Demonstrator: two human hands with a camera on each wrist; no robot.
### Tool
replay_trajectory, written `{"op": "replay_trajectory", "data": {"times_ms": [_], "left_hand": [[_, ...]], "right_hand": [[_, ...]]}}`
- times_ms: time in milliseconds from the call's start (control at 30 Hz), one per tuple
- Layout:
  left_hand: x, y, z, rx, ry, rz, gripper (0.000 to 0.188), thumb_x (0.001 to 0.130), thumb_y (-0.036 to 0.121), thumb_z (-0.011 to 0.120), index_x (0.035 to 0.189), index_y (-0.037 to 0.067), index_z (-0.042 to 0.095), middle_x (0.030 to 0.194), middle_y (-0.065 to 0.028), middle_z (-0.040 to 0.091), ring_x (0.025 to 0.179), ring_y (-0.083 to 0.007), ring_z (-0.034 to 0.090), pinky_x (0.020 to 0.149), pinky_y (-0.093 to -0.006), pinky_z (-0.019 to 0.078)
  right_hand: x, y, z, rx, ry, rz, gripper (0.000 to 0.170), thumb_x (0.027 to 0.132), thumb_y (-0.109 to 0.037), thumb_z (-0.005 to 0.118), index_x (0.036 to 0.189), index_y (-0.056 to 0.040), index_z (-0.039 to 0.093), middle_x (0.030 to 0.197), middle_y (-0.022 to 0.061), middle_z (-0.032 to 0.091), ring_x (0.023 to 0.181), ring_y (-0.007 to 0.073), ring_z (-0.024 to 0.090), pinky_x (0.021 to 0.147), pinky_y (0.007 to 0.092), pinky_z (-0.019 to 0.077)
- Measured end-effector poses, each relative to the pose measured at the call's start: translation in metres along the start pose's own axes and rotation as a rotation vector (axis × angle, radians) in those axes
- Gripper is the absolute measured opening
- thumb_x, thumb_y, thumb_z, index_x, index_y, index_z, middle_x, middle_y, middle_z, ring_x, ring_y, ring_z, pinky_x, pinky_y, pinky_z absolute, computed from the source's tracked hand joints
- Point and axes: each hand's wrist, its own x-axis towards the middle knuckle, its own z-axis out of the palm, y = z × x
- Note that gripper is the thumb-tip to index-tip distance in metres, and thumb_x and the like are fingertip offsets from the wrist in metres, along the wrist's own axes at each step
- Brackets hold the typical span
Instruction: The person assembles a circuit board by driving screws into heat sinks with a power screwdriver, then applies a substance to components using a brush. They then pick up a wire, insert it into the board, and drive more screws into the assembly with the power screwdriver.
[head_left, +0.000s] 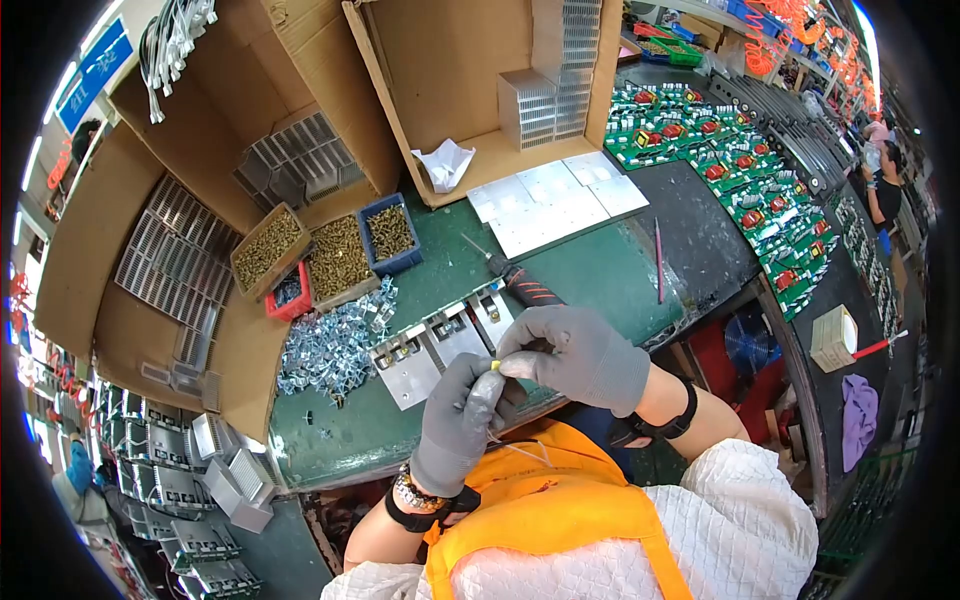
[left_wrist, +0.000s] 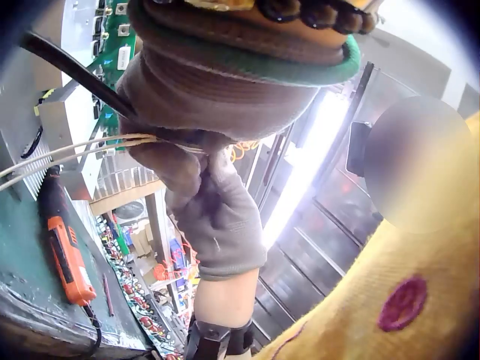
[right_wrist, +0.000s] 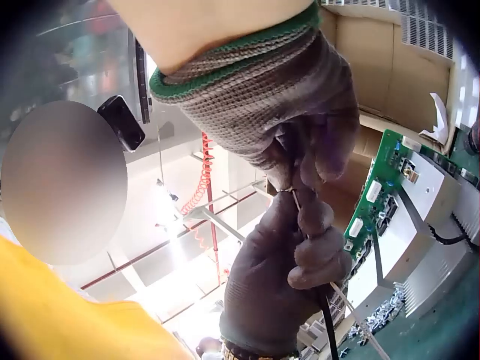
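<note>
Both hands wear grey gloves and meet fingertip to fingertip in front of the orange apron. My left hand (head_left: 462, 415) has curled fingers and grips thin white wires (left_wrist: 82, 150), which trail out of the fist beside a flat black strip (left_wrist: 79, 75). My right hand (head_left: 575, 355) pinches a small yellow piece (head_left: 495, 366) against the left thumb tip; its shape is mostly hidden by the fingers. Behind the hands, metal blocks with fitted parts (head_left: 408, 380) stand in a row on the green bench. An electric screwdriver (head_left: 528, 287) lies just beyond the right hand.
Loose metal clips (head_left: 325, 345) are heaped at left, near bins of brass screws (head_left: 340, 257). Cardboard boxes (head_left: 440, 90) with finned metal parts stand behind. Flat metal plates (head_left: 555, 205) and a red pen (head_left: 659, 260) lie right of centre. Green circuit boards (head_left: 745, 170) cover the right bench.
</note>
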Motion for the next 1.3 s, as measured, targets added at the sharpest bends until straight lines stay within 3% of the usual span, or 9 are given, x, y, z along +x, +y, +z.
{"op": "replay_trajectory", "data": {"times_ms": [167,367,500,600,800,1000,1067,1167,1300], "left_hand": [[0.000,-0.001,-0.002,0.116,-0.011,-0.008,0.026,0.101,0.029,0.049,0.101,0.003,0.054,0.073,-0.0028,0.060,0.062,-0.0072,0.054,0.056,-0.0214,0.0441],[0.000,0.001,-0.007,0.181,-0.074,0.012,0.029,0.101,0.031,0.050,0.100,0.002,0.057,0.071,-0.0016,0.059,0.061,-0.0062,0.053,0.056,-0.0209,0.0435],[-0.003,0.009,-0.010,0.148,-0.153,-0.039,0.029,0.101,0.031,0.051,0.099,0.003,0.058,0.073,-0.0022,0.061,0.062,-0.0065,0.055,0.057,-0.0213,0.0447],[-0.007,0.011,-0.012,0.122,-0.201,-0.122,0.028,0.100,0.030,0.051,0.099,0.003,0.058,0.075,-0.0023,0.062,0.063,-0.0066,0.055,0.059,-0.0213,0.0454],[-0.010,0.010,-0.011,0.023,-0.226,-0.165,0.016,0.100,0.016,0.049,0.100,0.002,0.057,0.077,-0.0019,0.061,0.064,-0.0064,0.052,0.058,-0.0205,0.0432],[-0.014,0.020,-0.017,0.215,-0.102,-0.011,0.013,0.098,0.012,0.052,0.099,0.000,0.057,0.076,-0.0020,0.060,0.067,-0.0067,0.053,0.062,-0.0223,0.0444],[-0.009,0.013,-0.029,0.216,-0.122,-0.029,0.013,0.098,0.011,0.051,0.101,0.000,0.058,0.076,-0.0019,0.060,0.071,-0.0082,0.055,0.066,-0.0240,0.0462],[-0.002,0.007,-0.033,0.257,-0.201,0.005,0.018,0.098,0.013,0.052,0.108,0.000,0.059,0.095,-0.0073,0.065,0.084,-0.0117,0.061,0.079,-0.0260,0.0484],[0.006,0.029,0.022,0.028,-0.060,0.166,0.022,0.096,0.014,0.057,0.112,-0.001,0.059,0.091,-0.0047,0.062,0.084,-0.0088,0.060,0.078,-0.0243,0.0474]], "right_hand": [[0.005,0.004,-0.005,-0.137,-0.040,-0.040,0.019,0.086,-0.020,0.071,0.094,-0.0037,0.064,0.083,0.0092,0.067,0.074,0.0193,0.062,0.071,0.0293,0.0497],[0.011,-0.007,-0.027,-0.323,-0.459,0.030,0.044,0.094,-0.050,0.055,0.094,-0.0062,0.061,0.079,0.0110,0.060,0.073,0.0246,0.057,0.071,0.0330,0.0469],[0.008,0.009,-0.016,-0.227,-0.306,-0.140,0.042,0.095,-0.047,0.055,0.096,-0.0048,0.061,0.079,0.0116,0.059,0.072,0.0246,0.056,0.070,0.0334,0.0462],[0.008,0.009,-0.014,-0.150,-0.500,0.006,0.042,0.097,-0.043,0.052,0.104,-0.0028,0.063,0.090,0.0183,0.064,0.087,0.0304,0.063,0.077,0.0355,0.0483],[0.000,0.019,-0.008,-0.215,-0.349,-0.173,0.033,0.095,-0.033,0.055,0.101,-0.0007,0.063,0.089,0.0174,0.064,0.085,0.0305,0.063,0.075,0.0354,0.0488],[-0.003,0.001,-0.034,-0.064,0.065,-0.306,0.013,0.087,-0.013,0.060,0.084,-0.0007,0.060,0.076,0.0090,0.058,0.067,0.0194,0.056,0.062,0.0310,0.0447],[-0.006,-0.009,-0.041,-0.043,-0.003,-0.053,0.014,0.088,-0.014,0.059,0.086,-0.0003,0.059,0.076,0.0076,0.058,0.069,0.0171,0.056,0.063,0.0314,0.0449],[-0.006,0.003,-0.037,-0.028,0.059,-0.285,0.014,0.088,-0.014,0.058,0.084,-0.0006,0.059,0.076,0.0079,0.057,0.068,0.0194,0.055,0.064,0.0319,0.0442],[-0.002,0.002,-0.047,-0.273,0.040,-0.405,0.016,0.088,-0.015,0.060,0.085,0.0005,0.059,0.074,0.0121,0.054,0.069,0.0252,0.054,0.063,0.0337,0.0440]]}}
